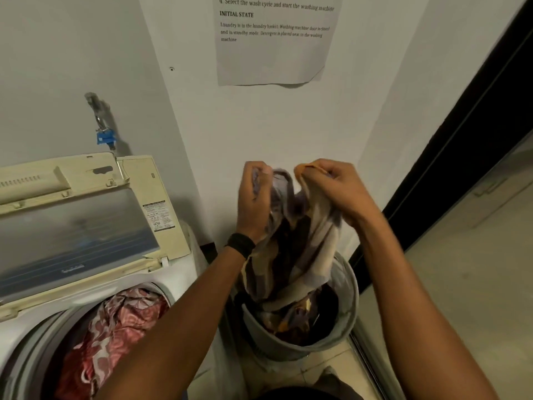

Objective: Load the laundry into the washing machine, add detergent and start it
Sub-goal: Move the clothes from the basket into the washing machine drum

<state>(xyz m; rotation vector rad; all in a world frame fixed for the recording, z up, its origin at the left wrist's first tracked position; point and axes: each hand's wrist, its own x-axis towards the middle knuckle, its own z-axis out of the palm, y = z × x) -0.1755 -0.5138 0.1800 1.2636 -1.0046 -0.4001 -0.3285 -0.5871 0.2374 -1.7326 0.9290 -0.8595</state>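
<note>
Both hands, left hand and right hand, have fingers clamped on a checked cloth lifted above the grey laundry basket; the washing machine stands open.

Plain white walls fill the view, with a printed sheet stuck up at twelve o'clock, a metal tap with a blue fitting at ten, and a dark door frame edging pale floor at three.

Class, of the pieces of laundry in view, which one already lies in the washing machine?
The red patterned cloth, in the drum. The checked cloth is gripped by the left hand and right hand above the grey basket, where darker pieces lie.
</note>
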